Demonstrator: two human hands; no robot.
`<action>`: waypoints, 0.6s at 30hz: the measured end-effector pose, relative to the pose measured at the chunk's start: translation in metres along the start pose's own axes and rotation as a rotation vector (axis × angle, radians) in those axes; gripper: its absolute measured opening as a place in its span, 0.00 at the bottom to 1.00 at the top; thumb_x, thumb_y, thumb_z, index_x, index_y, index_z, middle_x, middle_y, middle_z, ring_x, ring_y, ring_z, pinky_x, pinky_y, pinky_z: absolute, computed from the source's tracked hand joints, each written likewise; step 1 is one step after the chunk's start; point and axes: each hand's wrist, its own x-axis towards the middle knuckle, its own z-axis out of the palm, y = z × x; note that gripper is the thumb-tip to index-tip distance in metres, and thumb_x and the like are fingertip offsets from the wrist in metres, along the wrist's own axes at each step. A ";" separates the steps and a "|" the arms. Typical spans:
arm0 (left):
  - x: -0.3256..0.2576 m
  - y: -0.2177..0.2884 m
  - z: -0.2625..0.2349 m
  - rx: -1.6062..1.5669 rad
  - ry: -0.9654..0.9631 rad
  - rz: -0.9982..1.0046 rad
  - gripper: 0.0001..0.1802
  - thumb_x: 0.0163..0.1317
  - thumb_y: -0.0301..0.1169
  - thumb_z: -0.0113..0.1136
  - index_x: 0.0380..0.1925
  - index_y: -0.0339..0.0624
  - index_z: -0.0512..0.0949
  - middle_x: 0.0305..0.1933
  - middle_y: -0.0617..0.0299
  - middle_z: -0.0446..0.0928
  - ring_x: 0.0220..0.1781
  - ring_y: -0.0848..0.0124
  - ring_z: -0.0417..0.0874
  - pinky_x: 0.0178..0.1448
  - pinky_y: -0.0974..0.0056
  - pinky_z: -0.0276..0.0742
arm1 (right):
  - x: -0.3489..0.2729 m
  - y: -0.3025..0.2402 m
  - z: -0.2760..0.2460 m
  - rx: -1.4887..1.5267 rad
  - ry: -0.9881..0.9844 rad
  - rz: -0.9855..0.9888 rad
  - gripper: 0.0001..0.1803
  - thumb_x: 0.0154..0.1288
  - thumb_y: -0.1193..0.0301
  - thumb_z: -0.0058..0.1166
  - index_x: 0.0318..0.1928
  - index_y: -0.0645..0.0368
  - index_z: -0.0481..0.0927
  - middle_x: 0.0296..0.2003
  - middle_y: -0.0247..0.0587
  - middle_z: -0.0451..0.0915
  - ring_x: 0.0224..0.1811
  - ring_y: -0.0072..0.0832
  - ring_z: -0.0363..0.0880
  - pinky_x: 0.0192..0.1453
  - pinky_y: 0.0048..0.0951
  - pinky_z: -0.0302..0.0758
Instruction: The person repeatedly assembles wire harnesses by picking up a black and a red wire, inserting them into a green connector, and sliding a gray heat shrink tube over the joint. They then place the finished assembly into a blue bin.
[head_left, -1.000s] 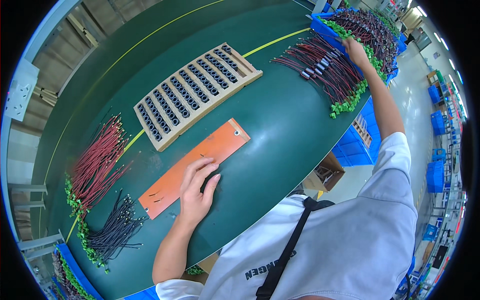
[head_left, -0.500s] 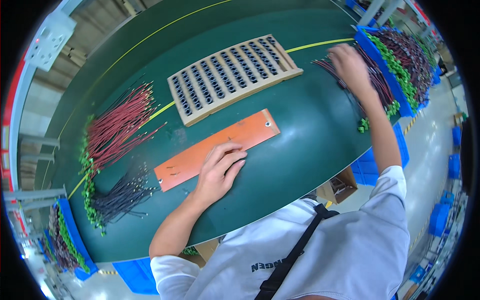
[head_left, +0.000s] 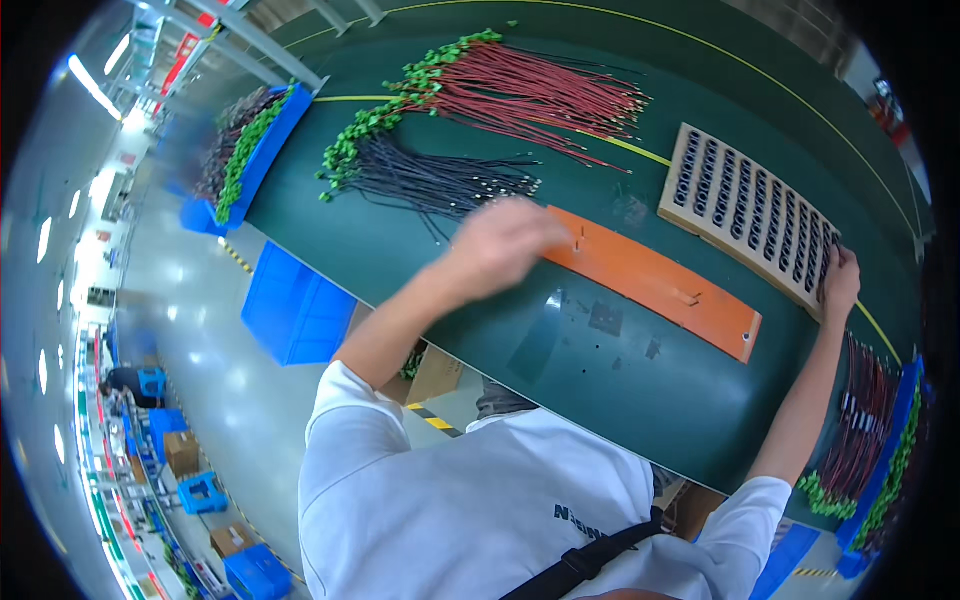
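My left hand (head_left: 505, 245), blurred by motion, is over the left end of a long orange board (head_left: 650, 283), beside the bare tips of a bunch of black wires (head_left: 420, 178). What its fingers hold, if anything, is smeared. My right hand (head_left: 843, 282) is at the right end of a pale wooden tray (head_left: 738, 243) with rows of small dark round parts. Its fingers close together over the last row; what they pinch cannot be made out. Two small dark upright pins (head_left: 690, 299) stand toward the board's right part.
Red wires (head_left: 540, 95) with green connectors (head_left: 440, 75) lie beyond the black ones. Blue bins of wires stand at the left (head_left: 262, 150) and right (head_left: 880, 470). Near the right bin lies another dark red wire bundle (head_left: 860, 415). A yellow line crosses the green table (head_left: 560, 350).
The view has swung left. My left hand has gone from the board's middle to its left end by the black wires. My right hand has left the right-hand wire bundle for the tray's right end.
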 end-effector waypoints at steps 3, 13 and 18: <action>-0.037 -0.060 -0.052 0.427 -0.010 -0.182 0.15 0.51 0.18 0.60 0.38 0.42 0.84 0.43 0.59 0.83 0.47 0.58 0.84 0.47 0.56 0.79 | 0.003 0.002 0.004 0.094 0.169 0.145 0.26 0.75 0.52 0.49 0.56 0.64 0.79 0.50 0.56 0.84 0.56 0.49 0.83 0.62 0.41 0.75; -0.085 -0.133 -0.097 0.440 -0.394 -0.348 0.11 0.55 0.20 0.61 0.38 0.41 0.85 0.38 0.58 0.80 0.43 0.57 0.83 0.47 0.53 0.81 | -0.004 0.001 0.001 0.140 0.071 0.091 0.28 0.74 0.49 0.52 0.56 0.62 0.80 0.46 0.48 0.86 0.50 0.40 0.85 0.59 0.37 0.76; -0.075 -0.142 -0.113 0.360 -0.204 -0.338 0.09 0.61 0.22 0.59 0.40 0.41 0.84 0.39 0.54 0.80 0.38 0.50 0.85 0.42 0.50 0.82 | -0.010 -0.007 -0.004 0.150 0.071 0.098 0.28 0.73 0.49 0.53 0.55 0.62 0.81 0.46 0.48 0.87 0.49 0.39 0.85 0.58 0.37 0.77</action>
